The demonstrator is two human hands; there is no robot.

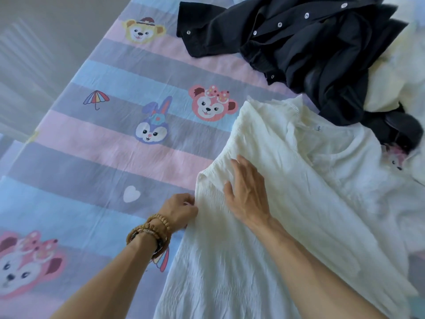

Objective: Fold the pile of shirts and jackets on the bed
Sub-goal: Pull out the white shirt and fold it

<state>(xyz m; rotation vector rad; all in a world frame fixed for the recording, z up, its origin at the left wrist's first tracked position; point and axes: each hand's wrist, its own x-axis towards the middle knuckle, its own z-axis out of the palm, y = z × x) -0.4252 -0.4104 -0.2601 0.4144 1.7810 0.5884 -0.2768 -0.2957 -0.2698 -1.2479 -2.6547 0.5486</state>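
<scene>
A crinkled cream-white cotton shirt point(287, 192) lies spread on the bed's pastel striped cartoon sheet point(103, 139). The left hand point(180, 209) pinches its folded side edge; the right hand point(247, 194) presses flat, fingers straight, on the cloth. A crumpled black buttoned shirt point(310, 49) lies beyond.

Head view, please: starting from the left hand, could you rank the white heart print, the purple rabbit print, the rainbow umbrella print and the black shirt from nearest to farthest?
From the left hand:
1. White heart print, just to its left on the sheet.
2. Purple rabbit print, farther up the bed.
3. Rainbow umbrella print, up and to the left.
4. Black shirt, crumpled at the far top right.
</scene>
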